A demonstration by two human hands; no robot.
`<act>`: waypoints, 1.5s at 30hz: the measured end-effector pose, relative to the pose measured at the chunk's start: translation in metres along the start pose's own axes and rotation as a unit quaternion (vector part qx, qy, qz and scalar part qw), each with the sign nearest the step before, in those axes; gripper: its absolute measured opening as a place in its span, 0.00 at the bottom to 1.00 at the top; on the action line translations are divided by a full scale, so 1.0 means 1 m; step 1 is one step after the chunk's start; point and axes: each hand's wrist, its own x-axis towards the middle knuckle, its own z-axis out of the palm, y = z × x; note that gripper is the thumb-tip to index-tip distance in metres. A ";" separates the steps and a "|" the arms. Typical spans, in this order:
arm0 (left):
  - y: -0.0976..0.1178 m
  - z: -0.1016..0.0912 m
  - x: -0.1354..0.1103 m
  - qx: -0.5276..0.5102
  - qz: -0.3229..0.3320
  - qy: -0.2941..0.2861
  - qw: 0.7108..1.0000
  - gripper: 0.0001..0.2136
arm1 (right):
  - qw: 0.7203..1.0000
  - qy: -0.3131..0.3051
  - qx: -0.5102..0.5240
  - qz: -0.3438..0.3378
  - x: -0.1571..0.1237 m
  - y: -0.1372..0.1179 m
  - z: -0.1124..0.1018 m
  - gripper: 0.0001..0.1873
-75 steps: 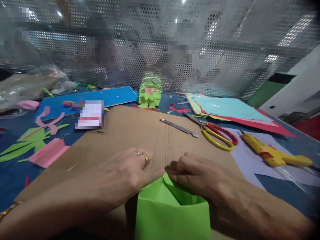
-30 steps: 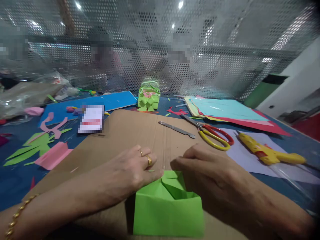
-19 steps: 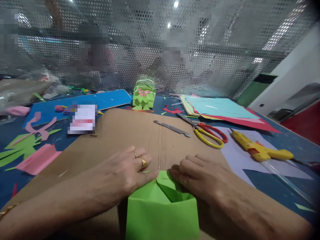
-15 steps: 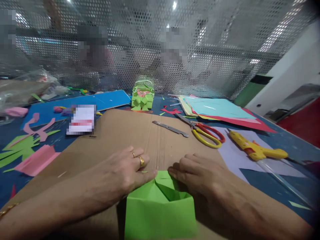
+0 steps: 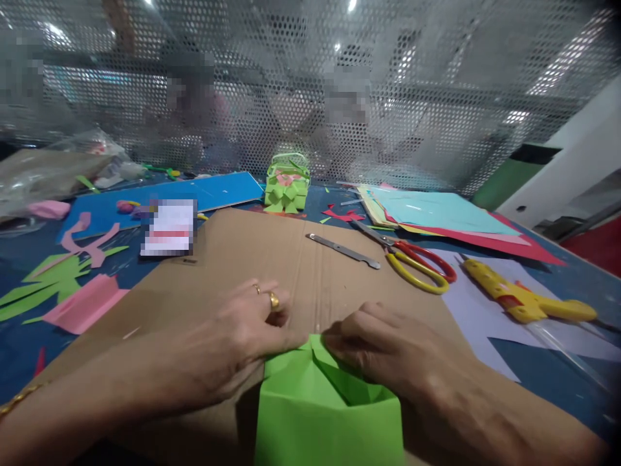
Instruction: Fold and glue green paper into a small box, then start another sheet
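Observation:
A folded bright green paper [image 5: 327, 427], shaped like a small open box, is at the bottom centre on a sheet of brown cardboard [image 5: 252, 249]. My left hand [image 5: 242, 323], with two gold rings, has its thumb on the far left edge of the paper and its fingers curled. On the other side, my right hand [image 5: 383, 343] has its bent fingers closed on the far right edge, close to the left thumb. The paper's near wall stands up, and creased flaps slope inward. My fingertips under the edge are hidden.
Beyond my hands lie a metal blade [image 5: 342, 251] and scissors [image 5: 417, 262] with red and yellow handles. A yellow glue gun [image 5: 524, 298] is at right, coloured paper sheets [image 5: 446, 213] behind. A small green paper basket [image 5: 287, 188] stands at the back; pink paper scraps [image 5: 85, 304] lie left.
My right fingers have come in over the paper's far edge and closed on it, nearer the left thumb. The whole view has shifted, so things appear farther right.

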 end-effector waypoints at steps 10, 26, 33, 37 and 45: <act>-0.005 0.000 -0.004 0.083 0.033 -0.018 0.996 0.17 | 0.999 -0.030 0.010 0.035 -0.004 -0.020 -0.004 0.10; 0.006 -0.013 -0.018 0.013 -0.042 -0.061 0.997 0.13 | 0.998 -0.037 0.035 0.037 -0.006 -0.025 -0.017 0.14; 0.021 -0.016 -0.028 -0.175 -0.188 0.044 0.965 0.17 | 0.997 -0.018 0.066 0.043 -0.007 -0.021 -0.021 0.11; 0.043 -0.007 -0.036 -0.247 -0.268 0.085 0.927 0.17 | 0.993 -0.042 0.096 0.048 -0.007 -0.019 -0.024 0.13; 0.062 0.012 -0.030 -0.190 -0.322 0.094 0.923 0.18 | 0.999 0.000 0.044 0.030 -0.011 -0.007 -0.026 0.17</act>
